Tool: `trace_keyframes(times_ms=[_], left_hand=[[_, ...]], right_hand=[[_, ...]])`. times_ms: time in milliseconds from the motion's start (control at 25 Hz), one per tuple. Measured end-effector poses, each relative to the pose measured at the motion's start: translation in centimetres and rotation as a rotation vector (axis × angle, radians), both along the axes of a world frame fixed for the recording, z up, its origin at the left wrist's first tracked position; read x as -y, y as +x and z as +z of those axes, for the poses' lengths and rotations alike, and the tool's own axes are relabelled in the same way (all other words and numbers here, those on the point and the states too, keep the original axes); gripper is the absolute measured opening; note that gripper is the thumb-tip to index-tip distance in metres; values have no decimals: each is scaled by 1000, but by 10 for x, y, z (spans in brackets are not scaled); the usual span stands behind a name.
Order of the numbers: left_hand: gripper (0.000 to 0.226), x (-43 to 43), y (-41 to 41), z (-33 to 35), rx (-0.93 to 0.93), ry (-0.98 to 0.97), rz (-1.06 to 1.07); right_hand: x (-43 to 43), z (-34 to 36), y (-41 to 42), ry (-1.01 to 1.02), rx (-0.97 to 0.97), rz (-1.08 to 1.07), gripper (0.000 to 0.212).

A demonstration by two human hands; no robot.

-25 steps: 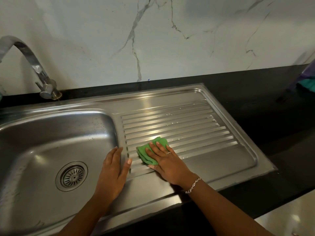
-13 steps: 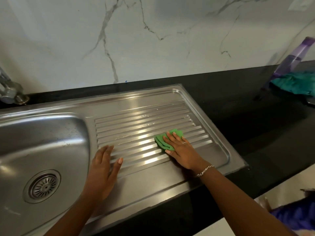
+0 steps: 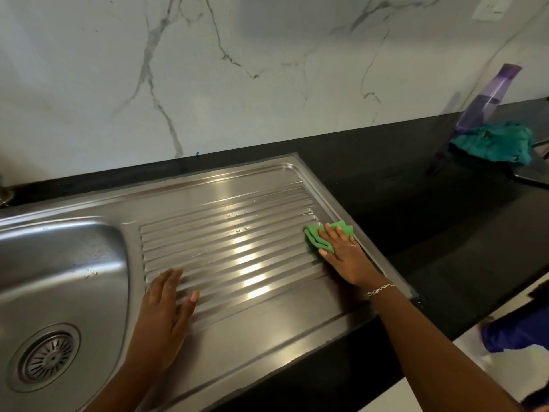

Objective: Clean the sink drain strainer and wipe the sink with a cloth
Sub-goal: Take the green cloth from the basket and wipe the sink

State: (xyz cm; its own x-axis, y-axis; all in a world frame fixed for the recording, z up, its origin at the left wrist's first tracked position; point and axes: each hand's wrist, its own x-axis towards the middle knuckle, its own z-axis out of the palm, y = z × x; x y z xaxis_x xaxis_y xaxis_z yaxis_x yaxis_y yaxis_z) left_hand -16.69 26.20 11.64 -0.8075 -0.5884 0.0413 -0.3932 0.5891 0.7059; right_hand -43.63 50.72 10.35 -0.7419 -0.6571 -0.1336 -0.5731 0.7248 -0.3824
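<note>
Head view: the cloth [image 3: 313, 237], small, bright green and folded into layers, is lying at the right end of the drainboard [image 3: 231, 242], right of centre in the frame, its far corner touching the raised rim. The right hand [image 3: 347, 260] is pressing down on it with straight fingers slightly apart, covering most of it, so only its left and upper edges are showing. A ring [image 3: 352, 245] is sitting on one finger and a bracelet [image 3: 381, 289] on the wrist. The left hand [image 3: 162, 319] is resting flat on the left end of the ribs, lower centre-left, fingers straight and together, thumb spread to the side, holding nothing. The strainer [image 3: 47, 356], a round metal disc with radial slots, is sitting in the sink [image 3: 74, 263] bottom at the lower left corner. Droplets are glinting on the upper ribs. A teal rag [image 3: 496, 144] is lying on the black counter [image 3: 416, 218] at the upper right, beside a purple bottle [image 3: 487, 102].

Against half a second earlier, the right hand and cloth are now sitting farther right along the ribs, at the rim instead of inside the ribbed area. The left hand is staying at the same end of the ribs. The tap is nearly out of frame at the left edge.
</note>
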Motion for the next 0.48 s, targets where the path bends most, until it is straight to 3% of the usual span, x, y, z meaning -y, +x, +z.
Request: trace_keyframes(times_ms=[200,480], left_hand=[[51,5,-12,-8,2,-1,7],[64,7,-13,-10,0,-33,-5]], right_hand=[[7,-3,-8,23,-14,-9,56],[23,-1,-20,98,-48,-12,58]])
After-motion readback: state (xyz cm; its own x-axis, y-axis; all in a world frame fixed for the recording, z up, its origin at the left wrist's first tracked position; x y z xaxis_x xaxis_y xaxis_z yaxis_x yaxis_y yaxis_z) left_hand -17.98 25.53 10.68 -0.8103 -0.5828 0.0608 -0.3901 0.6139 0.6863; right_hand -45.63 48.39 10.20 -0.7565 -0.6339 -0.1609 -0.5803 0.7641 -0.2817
